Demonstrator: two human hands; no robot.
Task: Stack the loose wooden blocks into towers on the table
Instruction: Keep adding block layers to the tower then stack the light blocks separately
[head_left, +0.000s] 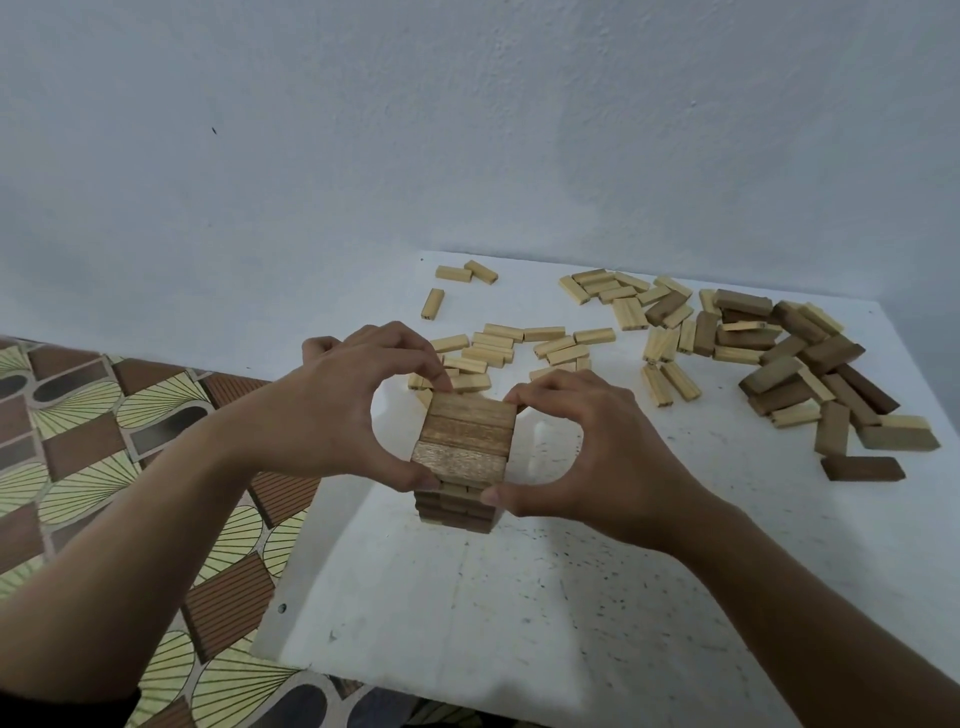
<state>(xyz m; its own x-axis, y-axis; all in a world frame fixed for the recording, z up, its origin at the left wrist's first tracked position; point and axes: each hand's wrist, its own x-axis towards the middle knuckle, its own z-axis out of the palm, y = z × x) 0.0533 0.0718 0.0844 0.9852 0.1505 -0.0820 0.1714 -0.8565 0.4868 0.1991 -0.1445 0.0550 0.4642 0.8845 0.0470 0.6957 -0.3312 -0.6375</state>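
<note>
Tower stands pinched between both hands.

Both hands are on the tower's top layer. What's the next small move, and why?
Probably press the nearest top block rightward with the left hand while the right hand braces: it seems to sit slightly left of its two neighbours, so squaring it before releasing should keep the tower even.

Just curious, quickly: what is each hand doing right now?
Left hand: pinches the top of the square tower of brown wooden blocks.
Right hand: pinches the same tower's top, opposite side.
</note>
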